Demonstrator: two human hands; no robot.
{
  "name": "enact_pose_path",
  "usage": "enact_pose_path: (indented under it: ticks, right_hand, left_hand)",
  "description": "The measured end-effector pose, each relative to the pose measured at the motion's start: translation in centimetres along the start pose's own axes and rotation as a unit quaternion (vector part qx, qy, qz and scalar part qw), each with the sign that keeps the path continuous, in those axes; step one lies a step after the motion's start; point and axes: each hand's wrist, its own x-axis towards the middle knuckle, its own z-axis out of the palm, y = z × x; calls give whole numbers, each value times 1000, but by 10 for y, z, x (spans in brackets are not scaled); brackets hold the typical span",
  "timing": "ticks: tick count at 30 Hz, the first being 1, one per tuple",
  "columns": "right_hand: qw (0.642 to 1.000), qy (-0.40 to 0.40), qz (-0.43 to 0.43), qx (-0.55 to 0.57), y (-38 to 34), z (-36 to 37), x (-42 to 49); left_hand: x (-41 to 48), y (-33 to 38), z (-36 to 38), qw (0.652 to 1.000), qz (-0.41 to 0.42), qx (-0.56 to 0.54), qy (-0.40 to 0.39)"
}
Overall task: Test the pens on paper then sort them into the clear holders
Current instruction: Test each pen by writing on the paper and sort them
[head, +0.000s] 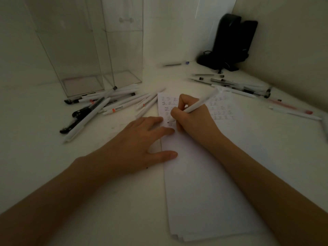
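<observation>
Dim light, white table (53,166). Two clear holders: left one (78,68), right one (124,55), side by side at the far left, both with nothing in them; their tops are cut off by the frame. One stack of paper (204,174), top sheet carrying rows of small test marks, too faint to count. Right hand (191,114) has its fingers closed around one white pen (197,105), tip touching the paper near the marks. Left hand (142,142) lies flat, fingers spread and holding nothing, fingertips on the sheet's left edge. Pile of pens at left (106,105), white and black, overlapping, count unclear. Second scatter of pens at right (239,86), thin and blurred. One black object (232,43) in the far corner, too dark to identify.
</observation>
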Motion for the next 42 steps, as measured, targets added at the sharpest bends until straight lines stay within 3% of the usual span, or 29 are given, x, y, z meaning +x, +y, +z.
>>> enact_pose_path:
  ticks: [7, 10, 14, 18, 22, 25, 33, 39, 42]
  right_hand:
    - [998, 50, 33, 27, 4, -5, 2]
    - [995, 78, 42, 36, 2, -11, -1]
    - [994, 70, -12, -83, 0, -13, -5]
    - [982, 56, -64, -169, 3, -14, -3]
    - [1000, 24, 3, 3, 1, -16, -2]
    - [991, 9, 37, 129, -4, -16, -4]
    - [979, -26, 35, 199, -9, -8, -5]
    - [980, -26, -2, 196, -11, -5, -5]
    - [984, -23, -4, 179, -12, -6, -3]
  left_hand:
    - [-1, -3, 1, 1000, 9, -6, 9]
    - [1, -2, -1, 998, 16, -8, 63]
    - [1, -1, -14, 980, -41, -87, 174]
    - [-2, 5, -20, 973, -36, -183, 135]
    - [-2, 11, -20, 970, -37, -218, 102]
    - [-2, 10, -19, 972, -33, -209, 103]
    - [0, 2, -16, 971, 100, -176, 125]
    - [2, -2, -15, 972, 105, -157, 142]
    - [1, -1, -15, 977, 47, -136, 157]
